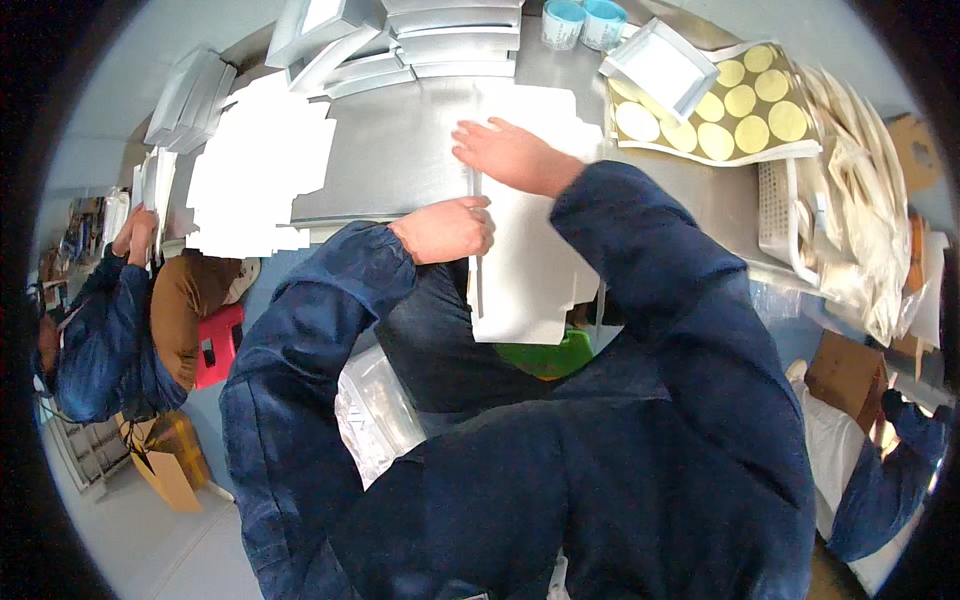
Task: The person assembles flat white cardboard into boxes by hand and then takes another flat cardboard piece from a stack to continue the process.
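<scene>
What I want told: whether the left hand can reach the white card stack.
Probably yes. The left hand is by the long edge of the white card sheet, and metal tabletop lies between the hand and the white card stack, with nothing seen blocking the way.

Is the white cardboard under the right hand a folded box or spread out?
Spread out: the white cardboard lies long and mostly flat, not box-shaped.

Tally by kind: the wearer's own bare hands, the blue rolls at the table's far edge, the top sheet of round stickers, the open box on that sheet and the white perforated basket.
Left hand and right hand: 2
Blue rolls: 2
Sticker sheet: 1
Open box: 1
Perforated basket: 1
Total: 7
</scene>
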The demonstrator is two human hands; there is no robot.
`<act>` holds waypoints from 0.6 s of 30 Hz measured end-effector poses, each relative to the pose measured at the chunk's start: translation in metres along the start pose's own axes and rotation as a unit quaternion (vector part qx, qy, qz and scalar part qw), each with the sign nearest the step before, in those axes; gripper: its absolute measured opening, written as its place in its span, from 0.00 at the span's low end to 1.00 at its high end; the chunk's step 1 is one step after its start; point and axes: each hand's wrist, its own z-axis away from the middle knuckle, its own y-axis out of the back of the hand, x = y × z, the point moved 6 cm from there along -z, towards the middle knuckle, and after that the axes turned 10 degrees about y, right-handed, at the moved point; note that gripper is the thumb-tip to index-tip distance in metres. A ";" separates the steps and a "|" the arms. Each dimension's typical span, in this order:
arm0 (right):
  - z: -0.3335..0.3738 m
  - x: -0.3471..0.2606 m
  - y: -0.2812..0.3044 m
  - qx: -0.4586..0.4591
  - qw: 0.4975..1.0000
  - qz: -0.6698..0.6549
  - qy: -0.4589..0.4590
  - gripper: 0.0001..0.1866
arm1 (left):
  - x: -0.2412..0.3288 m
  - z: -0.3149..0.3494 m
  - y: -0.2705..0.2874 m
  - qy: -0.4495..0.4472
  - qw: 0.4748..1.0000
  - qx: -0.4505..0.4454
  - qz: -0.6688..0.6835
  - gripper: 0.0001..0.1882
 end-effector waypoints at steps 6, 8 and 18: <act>0.131 0.008 0.111 -0.049 0.984 -0.022 -0.170 0.20 | 0.003 0.005 -0.005 -0.008 0.998 -0.022 0.051 0.04; 0.165 -0.017 0.108 -0.114 0.982 -0.041 -0.147 0.23 | 0.004 0.004 -0.004 -0.012 0.998 -0.032 0.048 0.04; 0.160 -0.047 0.044 -0.103 0.992 -0.075 0.026 0.17 | -0.005 0.008 0.008 0.019 0.997 -0.012 0.072 0.07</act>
